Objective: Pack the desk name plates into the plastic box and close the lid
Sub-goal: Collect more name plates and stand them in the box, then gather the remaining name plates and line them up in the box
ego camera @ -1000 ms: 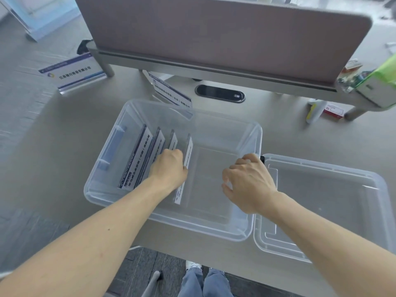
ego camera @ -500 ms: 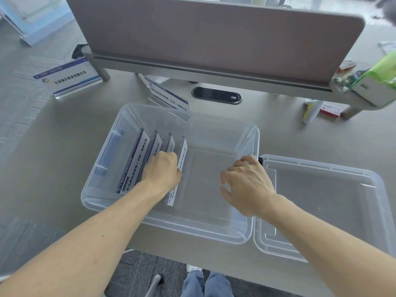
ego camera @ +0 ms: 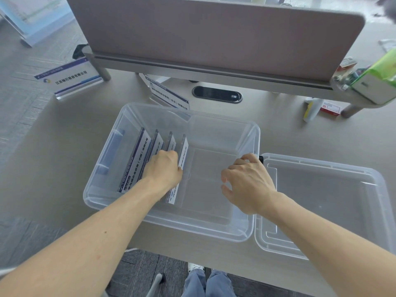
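Clear plastic box (ego camera: 216,230): four name plates (ego camera: 137,161) on edge; left hand (ego camera: 164,171) closed on them. Right hand (ego camera: 246,183) loosely spread over box; lid (ego camera: 321,189) alongside.

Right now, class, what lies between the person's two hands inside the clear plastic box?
In the head view, only bare box floor lies between the left hand and the right hand. The rightmost white name plate stands against the left hand in the clear plastic box.
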The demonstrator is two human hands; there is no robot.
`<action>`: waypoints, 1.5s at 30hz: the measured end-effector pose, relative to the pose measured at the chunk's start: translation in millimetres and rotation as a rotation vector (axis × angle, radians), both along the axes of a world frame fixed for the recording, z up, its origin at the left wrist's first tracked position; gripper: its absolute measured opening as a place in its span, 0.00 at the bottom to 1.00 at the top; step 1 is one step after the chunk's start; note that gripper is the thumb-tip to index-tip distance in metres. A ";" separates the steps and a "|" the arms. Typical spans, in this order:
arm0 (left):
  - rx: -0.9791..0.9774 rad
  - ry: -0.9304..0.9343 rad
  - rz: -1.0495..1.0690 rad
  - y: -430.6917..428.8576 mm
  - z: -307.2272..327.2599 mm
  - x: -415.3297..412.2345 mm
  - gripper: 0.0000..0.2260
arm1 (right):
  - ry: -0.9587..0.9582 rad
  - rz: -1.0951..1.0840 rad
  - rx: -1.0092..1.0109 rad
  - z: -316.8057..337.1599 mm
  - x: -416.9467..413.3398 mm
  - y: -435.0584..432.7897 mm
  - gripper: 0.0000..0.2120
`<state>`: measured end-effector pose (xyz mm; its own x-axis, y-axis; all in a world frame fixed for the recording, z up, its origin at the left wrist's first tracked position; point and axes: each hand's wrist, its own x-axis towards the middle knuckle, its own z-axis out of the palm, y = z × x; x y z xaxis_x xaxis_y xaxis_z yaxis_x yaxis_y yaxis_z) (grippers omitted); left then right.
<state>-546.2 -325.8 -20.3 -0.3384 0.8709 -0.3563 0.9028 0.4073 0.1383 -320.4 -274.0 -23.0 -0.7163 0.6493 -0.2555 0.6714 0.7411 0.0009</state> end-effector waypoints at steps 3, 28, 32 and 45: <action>-0.059 0.002 -0.023 1.6 22.7 -1.5 0.13 | -0.068 0.028 -0.064 7.6 -0.9 1.4 0.18; -0.011 0.178 -0.319 123.5 207.6 -172.9 0.25 | 0.122 -0.418 -0.210 192.7 -139.2 132.1 0.23; -0.043 0.164 -0.381 155.3 178.4 -213.5 0.24 | 0.096 -0.482 -0.230 173.7 -168.9 152.2 0.24; -0.060 0.064 -0.592 220.4 62.0 -247.9 0.22 | -0.016 -0.535 -0.330 83.2 -206.8 187.0 0.26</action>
<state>-794.1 -105.4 41.6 0.1761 0.8968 -0.4058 0.9844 -0.1622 0.0685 -527.2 -87.0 60.2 -0.3082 0.8020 -0.5117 0.9513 0.2651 -0.1574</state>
